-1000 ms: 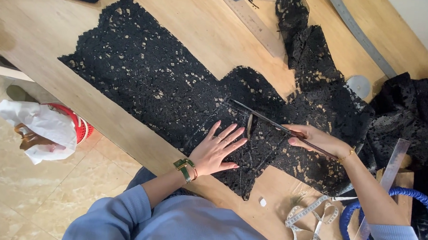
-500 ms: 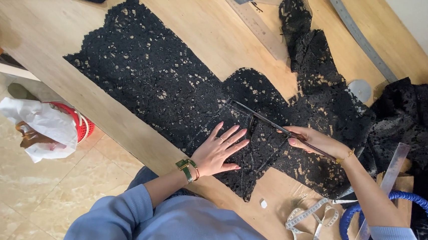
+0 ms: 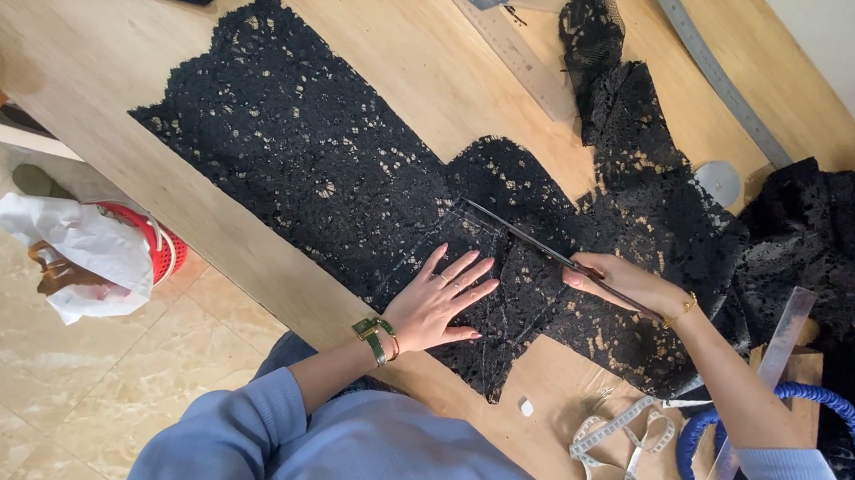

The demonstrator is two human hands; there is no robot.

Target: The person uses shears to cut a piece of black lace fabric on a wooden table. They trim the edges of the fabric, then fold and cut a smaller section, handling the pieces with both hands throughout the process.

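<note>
Head view: the person's face is cut off at the bottom edge, and the dark pile of cloth (image 3: pixel 808 247) at the right is too bunched up to make out. There is one big piece of black lace (image 3: pixel 352 175) spread flat on the wooden worktop (image 3: pixel 392 37), one pair of scissors (image 3: pixel 547 253), and two hands. The left hand (image 3: pixel 438 306) lies flat on the lace, fingers (image 3: pixel 470 273) spread wide (holding nothing). The right hand (image 3: pixel 625 282) is closed around the scissors' handles. The blades point left across the lace, just above the left fingertips.
</note>
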